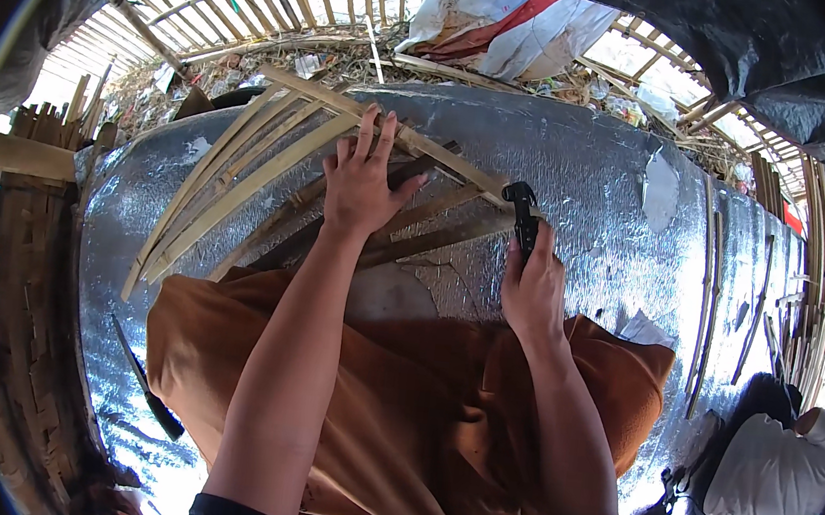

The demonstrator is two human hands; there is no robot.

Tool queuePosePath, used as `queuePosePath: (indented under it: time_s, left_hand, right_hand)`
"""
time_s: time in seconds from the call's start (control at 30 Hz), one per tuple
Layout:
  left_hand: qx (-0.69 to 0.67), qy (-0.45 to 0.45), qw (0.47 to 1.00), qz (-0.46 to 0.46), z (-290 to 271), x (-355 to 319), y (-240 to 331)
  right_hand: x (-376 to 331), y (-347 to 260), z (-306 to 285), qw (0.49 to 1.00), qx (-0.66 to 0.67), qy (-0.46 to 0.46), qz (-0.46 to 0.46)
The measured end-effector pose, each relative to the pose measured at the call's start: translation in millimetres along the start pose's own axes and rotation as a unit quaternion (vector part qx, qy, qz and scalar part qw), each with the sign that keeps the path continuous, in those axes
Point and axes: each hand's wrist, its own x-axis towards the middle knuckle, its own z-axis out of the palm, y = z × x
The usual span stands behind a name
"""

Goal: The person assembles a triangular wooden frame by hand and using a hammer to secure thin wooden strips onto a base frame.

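Item: bamboo strips [272,157], fanned across our lap and the silver foil mat [582,175]. Our left hand [360,187] lies flat, fingers spread, pressing the crossing strips, apparently to keep them from shifting. Our right hand [530,290] is clenched around a black tool [522,219], its head at a strip's end. A knife [144,375] lies beside our orange garment [417,409].

One head-worn fisheye view looks steeply down, close over the hands and silver-covered surface [582,175]; its rim bends, probably distorting distances.
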Motion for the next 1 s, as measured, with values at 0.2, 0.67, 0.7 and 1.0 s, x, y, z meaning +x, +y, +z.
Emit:
queuePosePath:
  time_s: [0.2, 0.67, 0.7, 1.0]
  left_hand:
    - [-0.003, -0.025, 1.0, -0.011, -1.4, -4.5, 2.6]
    - [0.006, -0.025, 1.0, -0.012, -1.0, -2.0, 1.2]
    - [0.005, -0.027, 1.0, -0.011, -1.0, -3.2, 2.7]
    - [0.025, 0.019, 0.999, 0.009, 6.2, -2.2, 3.8]
  right_hand:
    - [-4.1, -0.4, -0.6, 0.999, -0.011, 0.023, -0.036]
    - [-5.0, -5.4, -1.2, 0.991, -0.029, 0.102, -0.084]
    - [-3.5, -6.3, -2.6, 0.981, -0.005, 0.146, -0.127]
    - [-1.6, -7.9, -3.5, 0.988, -0.028, 0.123, -0.091]
